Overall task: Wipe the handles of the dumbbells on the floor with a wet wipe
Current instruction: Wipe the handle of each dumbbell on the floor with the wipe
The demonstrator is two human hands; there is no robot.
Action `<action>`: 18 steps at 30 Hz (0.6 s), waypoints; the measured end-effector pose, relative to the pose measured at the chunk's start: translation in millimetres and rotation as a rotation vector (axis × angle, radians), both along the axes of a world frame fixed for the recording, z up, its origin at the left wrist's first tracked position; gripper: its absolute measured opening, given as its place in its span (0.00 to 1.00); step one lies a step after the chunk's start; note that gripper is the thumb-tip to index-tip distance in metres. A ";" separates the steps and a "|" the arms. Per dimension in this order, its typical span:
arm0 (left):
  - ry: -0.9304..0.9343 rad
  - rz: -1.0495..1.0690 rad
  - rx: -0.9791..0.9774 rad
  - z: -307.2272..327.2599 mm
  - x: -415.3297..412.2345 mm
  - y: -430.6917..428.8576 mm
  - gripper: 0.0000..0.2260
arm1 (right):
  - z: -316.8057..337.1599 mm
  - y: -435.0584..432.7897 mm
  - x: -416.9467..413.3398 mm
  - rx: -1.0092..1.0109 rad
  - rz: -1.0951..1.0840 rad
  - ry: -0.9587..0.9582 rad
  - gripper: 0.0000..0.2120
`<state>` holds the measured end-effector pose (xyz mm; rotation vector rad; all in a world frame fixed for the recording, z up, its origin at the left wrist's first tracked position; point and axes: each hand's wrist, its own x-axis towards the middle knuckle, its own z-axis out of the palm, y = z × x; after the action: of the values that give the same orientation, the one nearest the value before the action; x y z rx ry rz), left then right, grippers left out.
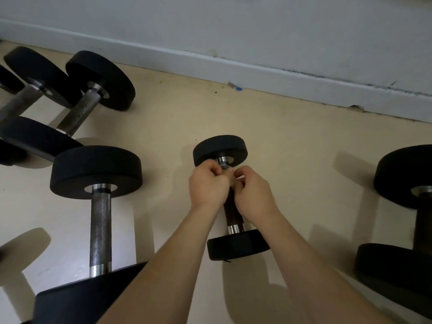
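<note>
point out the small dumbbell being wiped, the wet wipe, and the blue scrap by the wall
small dumbbell (pixel 233 212): head view, on its dark handle between the wrists
wet wipe (pixel 236 179): head view, on the white bit between the hands
blue scrap (pixel 239 89): head view, on its middle, near the baseboard

A small dumbbell (pixel 230 197) lies mid-floor (pixel 292 141), larger dumbbells (pixel 99 213) left and right, wall (pixel 233 26) far behind.

no readable text, labels, brand names or numbers show on the dumbbells (pixel 230 197), floor or wall.
</note>
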<state>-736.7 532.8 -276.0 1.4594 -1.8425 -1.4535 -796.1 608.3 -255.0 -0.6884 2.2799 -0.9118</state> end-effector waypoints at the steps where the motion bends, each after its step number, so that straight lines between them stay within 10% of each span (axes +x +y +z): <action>1: -0.021 -0.003 -0.063 -0.5 -1.9 3.1 0.13 | 3.6 3.4 2.2 0.038 0.055 0.029 0.08; 8: -0.224 -0.238 -0.469 1.2 -10.6 -8.6 0.18 | 16.9 20.4 25.8 0.085 0.259 0.157 0.09; 14: 0.062 -0.174 -0.047 -1.8 31.6 24.6 0.19 | 19.4 21.5 14.8 0.004 0.017 -0.138 0.18; 18: -0.008 -0.156 -0.148 -4.0 13.3 9.0 0.18 | 12.0 23.1 19.0 -0.041 0.004 -0.007 0.10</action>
<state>-723.3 541.8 -280.1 1.2781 -2.0611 -1.3484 -777.0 631.3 -243.0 -0.7060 2.2585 -0.9607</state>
